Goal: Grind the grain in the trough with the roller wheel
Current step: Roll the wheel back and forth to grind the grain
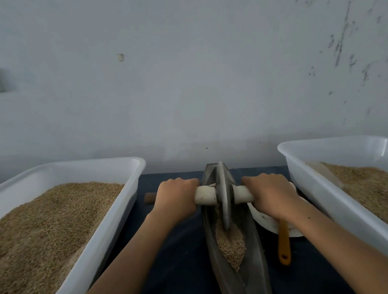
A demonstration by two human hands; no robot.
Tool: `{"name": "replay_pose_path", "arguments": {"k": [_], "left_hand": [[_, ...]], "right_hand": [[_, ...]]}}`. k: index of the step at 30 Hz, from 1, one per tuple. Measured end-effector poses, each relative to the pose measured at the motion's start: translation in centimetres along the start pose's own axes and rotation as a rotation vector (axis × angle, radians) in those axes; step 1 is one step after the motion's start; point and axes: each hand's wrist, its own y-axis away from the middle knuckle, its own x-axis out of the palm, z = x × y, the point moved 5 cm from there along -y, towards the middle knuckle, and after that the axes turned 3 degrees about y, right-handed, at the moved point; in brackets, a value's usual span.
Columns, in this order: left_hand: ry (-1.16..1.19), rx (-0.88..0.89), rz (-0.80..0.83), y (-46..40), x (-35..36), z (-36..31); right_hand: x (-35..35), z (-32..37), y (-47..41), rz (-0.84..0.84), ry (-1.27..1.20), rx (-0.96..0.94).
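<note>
A dark boat-shaped trough (252, 268) lies lengthwise on the table in front of me, pointing at the wall. Brown grain (232, 244) fills the groove in its near half. The grey roller wheel (224, 196) stands on edge in the groove, a little past the middle. A pale axle handle (205, 195) runs through it from side to side. My left hand (176, 199) grips the handle left of the wheel. My right hand (272, 193) grips it on the right. The handle's brown left tip (150, 198) sticks out beyond my left hand.
A white tub (115, 230) full of grain stands at the left, another white tub (319, 195) with grain at the right. A white bowl (267, 223) with an orange-handled utensil (284, 247) sits between the trough and the right tub. A blue-grey wall rises close behind.
</note>
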Motion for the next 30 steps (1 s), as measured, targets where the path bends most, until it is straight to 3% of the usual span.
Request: {"name": "replay_pose_path", "arguments": {"k": [3, 5, 15, 18, 24, 27, 30], "left_hand": [[0.018, -0.018, -0.034, -0.01, 0.14, 0.13], [0.013, -0.017, -0.024, 0.05, 0.2, 0.15], [0.079, 0.0, 0.366, 0.26, 0.8, 0.4], [0.06, -0.008, 0.31, 0.11, 0.65, 0.33], [-0.015, -0.037, 0.009, 0.0, 0.03, -0.13], [-0.015, -0.053, -0.038, 0.06, -0.03, -0.22], [-0.012, -0.033, 0.053, 0.02, 0.1, -0.15]], "right_hand": [[0.22, 0.13, 0.07, -0.136, 0.018, 0.008], [0.22, 0.17, 0.14, -0.131, 0.026, -0.002], [-0.33, 0.22, 0.33, 0.304, -0.042, -0.095], [-0.3, 0.1, 0.13, 0.273, -0.051, -0.088], [-0.19, 0.03, 0.02, -0.043, -0.004, 0.001], [-0.15, 0.03, 0.02, -0.05, -0.013, 0.013], [-0.31, 0.14, 0.05, 0.042, -0.012, -0.012]]}}
